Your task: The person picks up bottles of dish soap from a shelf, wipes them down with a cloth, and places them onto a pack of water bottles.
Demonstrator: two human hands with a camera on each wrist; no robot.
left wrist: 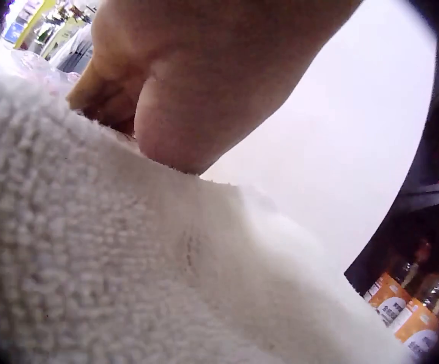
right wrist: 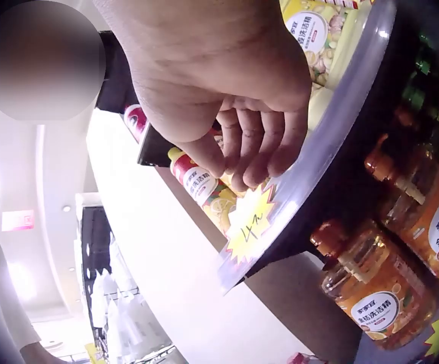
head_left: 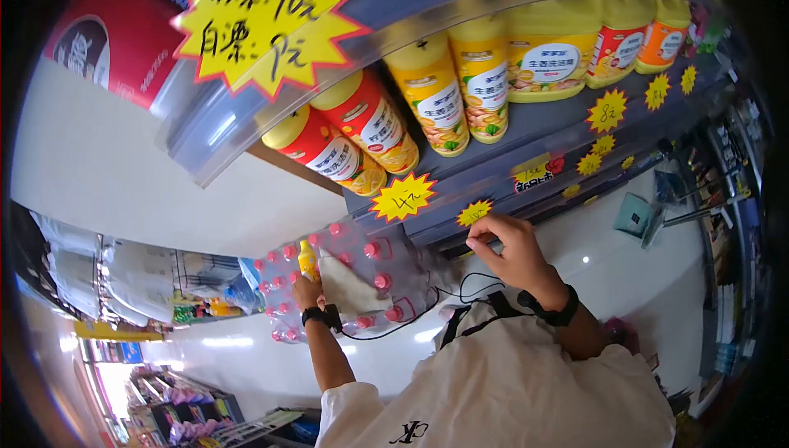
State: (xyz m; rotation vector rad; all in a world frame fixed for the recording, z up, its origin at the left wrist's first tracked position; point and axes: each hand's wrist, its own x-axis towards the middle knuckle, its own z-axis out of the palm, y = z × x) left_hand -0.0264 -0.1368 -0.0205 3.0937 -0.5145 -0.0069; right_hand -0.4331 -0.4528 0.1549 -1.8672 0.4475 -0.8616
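My left hand is low at the left, its curled fingers gripping the lower part of a small yellow bottle over a shrink-wrapped pack of red-capped bottles. A white cloth lies on the pack next to that hand. Close up in the left wrist view, the cloth hides the tips of the left hand, and the bottle is out of sight. My right hand hovers in front of the shelf edge, fingers loosely curled around nothing. In the right wrist view, the right hand overlaps a "4元" price tag.
Yellow dish-soap bottles and red-labelled ones line the shelf above. Orange pump bottles stand on a lower shelf. A transparent shelf lip juts out at upper left. A black cable runs between the wrists.
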